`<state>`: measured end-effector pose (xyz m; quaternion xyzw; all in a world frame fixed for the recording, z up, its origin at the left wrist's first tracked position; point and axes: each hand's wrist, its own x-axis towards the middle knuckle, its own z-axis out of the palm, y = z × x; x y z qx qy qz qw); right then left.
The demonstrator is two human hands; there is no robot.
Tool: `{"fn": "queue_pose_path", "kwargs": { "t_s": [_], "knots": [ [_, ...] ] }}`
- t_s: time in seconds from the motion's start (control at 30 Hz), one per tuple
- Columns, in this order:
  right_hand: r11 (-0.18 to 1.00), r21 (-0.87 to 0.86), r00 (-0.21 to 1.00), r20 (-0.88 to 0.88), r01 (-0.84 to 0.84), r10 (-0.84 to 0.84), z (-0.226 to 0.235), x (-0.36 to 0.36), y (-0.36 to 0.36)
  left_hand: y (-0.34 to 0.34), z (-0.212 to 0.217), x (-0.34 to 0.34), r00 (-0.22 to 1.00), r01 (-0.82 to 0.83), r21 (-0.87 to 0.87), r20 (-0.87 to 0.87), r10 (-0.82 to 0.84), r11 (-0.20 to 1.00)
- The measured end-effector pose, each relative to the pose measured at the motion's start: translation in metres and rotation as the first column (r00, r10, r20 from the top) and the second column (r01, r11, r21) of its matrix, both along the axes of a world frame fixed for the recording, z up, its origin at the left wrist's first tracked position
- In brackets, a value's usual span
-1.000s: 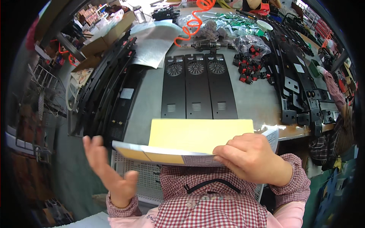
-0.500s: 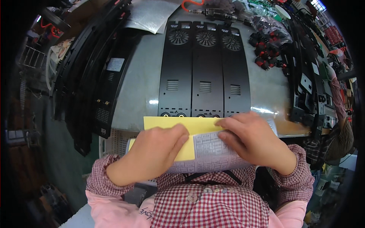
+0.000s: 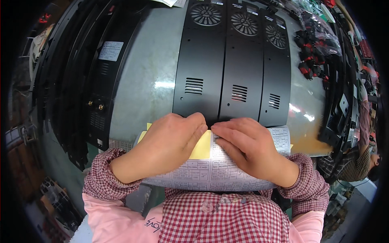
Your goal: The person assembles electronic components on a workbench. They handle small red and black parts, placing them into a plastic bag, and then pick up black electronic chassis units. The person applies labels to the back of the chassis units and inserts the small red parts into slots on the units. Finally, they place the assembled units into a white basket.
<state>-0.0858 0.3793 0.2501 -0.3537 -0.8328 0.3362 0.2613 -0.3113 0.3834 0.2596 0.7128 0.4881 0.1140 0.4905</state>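
A sheet of white printed labels on yellow backing (image 3: 210,170) lies across the near edge of the grey table (image 3: 150,85), bending down toward my chest. My left hand (image 3: 170,141) rests on its left part with fingers curled at the top edge. Beside it, my right hand (image 3: 249,148) presses on the sheet, its fingertips pinching at the top edge where they meet those of the left hand. Just beyond the fingertips lie three long black metal panels (image 3: 231,65) with fan grilles and vent slots, side by side.
A stack of long black chassis parts (image 3: 85,73) runs along the table's left side. Black and red small parts (image 3: 312,48) and more black brackets (image 3: 344,105) crowd the right side. Another person in a checked sleeve (image 3: 356,158) stands at the far right.
My head has moved closer to the table. My left hand came down from the air onto the sheet, and both hands' fingertips have met at its top edge.
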Motion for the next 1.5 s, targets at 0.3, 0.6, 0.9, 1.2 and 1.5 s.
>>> {"fn": "queue_pose_path", "kwargs": {
  "t_s": [0.3,0.6,0.9,1.2,1.5],
  "knots": [
    [0.997,0.076,0.991,-0.132,-0.019,0.029,-0.013,0.005,0.011,0.005,-0.021,0.001,0.995,0.044,0.226,-0.100,-0.022,0.973],
    [0.922,-0.350,0.892,-0.347,0.166,-0.292,0.014,-0.002,0.083,0.000,-0.017,0.010,0.957,0.191,0.427,-0.281,-0.071,0.884],
    [0.965,-0.241,0.919,-0.346,0.108,-0.189,-0.039,-0.040,0.118,0.047,-0.020,-0.016,0.936,-0.352,0.277,0.117,0.332,0.894],
    [0.999,-0.013,0.953,-0.301,-0.047,0.040,-0.055,-0.035,0.128,0.067,-0.046,-0.013,0.938,-0.347,0.403,0.143,0.316,0.847],
    [0.746,-0.665,0.896,-0.309,0.036,-0.319,-0.021,-0.034,0.125,0.074,-0.065,-0.022,0.857,-0.506,0.323,0.294,0.424,0.800]
  ]
}}
